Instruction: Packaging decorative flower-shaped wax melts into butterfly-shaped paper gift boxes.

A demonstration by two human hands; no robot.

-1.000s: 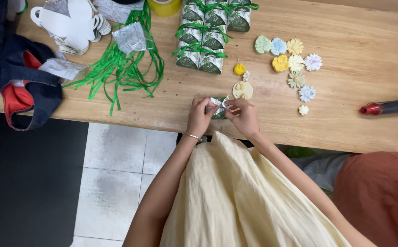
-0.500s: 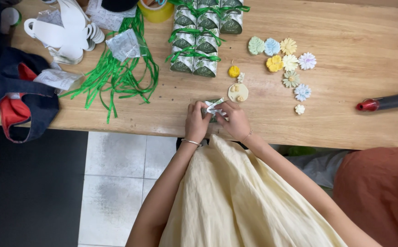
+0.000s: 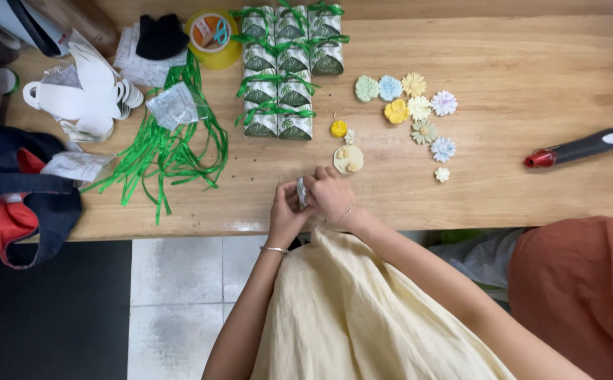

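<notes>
Both hands meet at the near edge of the wooden table. My left hand and my right hand hold a small green-and-white folded paper box between their fingers. Most of the box is hidden by the fingers. Just beyond the hands lies a round cream disc with small pieces on it, and a little yellow flower sits past that.
Finished green-ribboned boxes stand in rows at the back. Loose green ribbon strips lie left, by white flat box cut-outs and a yellow tape roll. Pastel flowers cluster right; a glue gun lies far right. A dark bag hangs left.
The hands have stayed together on the small box, turning it slightly. The view has shifted, so the table appears lower and further right in frame.
</notes>
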